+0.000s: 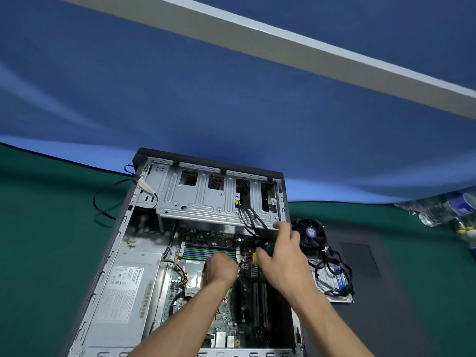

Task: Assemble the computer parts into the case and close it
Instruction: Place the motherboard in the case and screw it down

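Green table top [38, 228] beneath the case [123, 240], blue wall [231, 99] behind

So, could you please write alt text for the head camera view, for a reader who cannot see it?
Two bare hands work inside an open computer case lying on a green table: the right hand holds a screwdriver with a yellow and green handle, and the left hand rests over the motherboard. A cooling fan and a hard drive lie outside, to the right.
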`<state>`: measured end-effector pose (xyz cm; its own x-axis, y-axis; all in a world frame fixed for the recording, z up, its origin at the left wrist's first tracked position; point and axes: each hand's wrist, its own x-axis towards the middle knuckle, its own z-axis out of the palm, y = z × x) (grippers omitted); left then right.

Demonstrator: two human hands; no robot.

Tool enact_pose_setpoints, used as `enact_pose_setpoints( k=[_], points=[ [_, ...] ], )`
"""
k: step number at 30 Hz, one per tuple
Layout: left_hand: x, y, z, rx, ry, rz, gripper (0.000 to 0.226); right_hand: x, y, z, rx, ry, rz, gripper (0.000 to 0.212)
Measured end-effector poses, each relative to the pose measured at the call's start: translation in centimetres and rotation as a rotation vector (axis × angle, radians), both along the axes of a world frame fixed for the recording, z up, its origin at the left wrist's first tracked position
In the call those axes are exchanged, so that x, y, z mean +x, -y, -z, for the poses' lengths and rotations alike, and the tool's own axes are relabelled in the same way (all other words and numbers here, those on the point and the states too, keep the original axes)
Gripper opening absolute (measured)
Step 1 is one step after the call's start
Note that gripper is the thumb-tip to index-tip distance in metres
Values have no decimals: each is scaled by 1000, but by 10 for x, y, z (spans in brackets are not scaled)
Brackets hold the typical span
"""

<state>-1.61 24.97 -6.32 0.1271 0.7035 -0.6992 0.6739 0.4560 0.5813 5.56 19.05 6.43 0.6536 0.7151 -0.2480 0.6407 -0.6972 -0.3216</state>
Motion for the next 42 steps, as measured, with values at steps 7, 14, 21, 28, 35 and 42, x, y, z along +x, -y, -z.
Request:
enact_pose_setpoints(
  k=[7,14,21,28,35,42],
  points=[
    [4,-1,3,26,-45,151,22,13,5,-3,0,-157,82,37],
    [3,-1,3,41,-97,182,23,4,9,4,60,-156,27,18],
    [3,0,6,45,-60,171,20,9,-1,4,46,-114,87,16],
    [3,-1,6,24,-36,123,21,-2,3,12,152,-94,17,15],
    [0,0,8,-117,47,-38,5,-12,-14,10,108,-185,-62,21],
    [-3,-1,6,-59,30,90,15,-16,-25,5,75,-56,-95,39]
  ],
)
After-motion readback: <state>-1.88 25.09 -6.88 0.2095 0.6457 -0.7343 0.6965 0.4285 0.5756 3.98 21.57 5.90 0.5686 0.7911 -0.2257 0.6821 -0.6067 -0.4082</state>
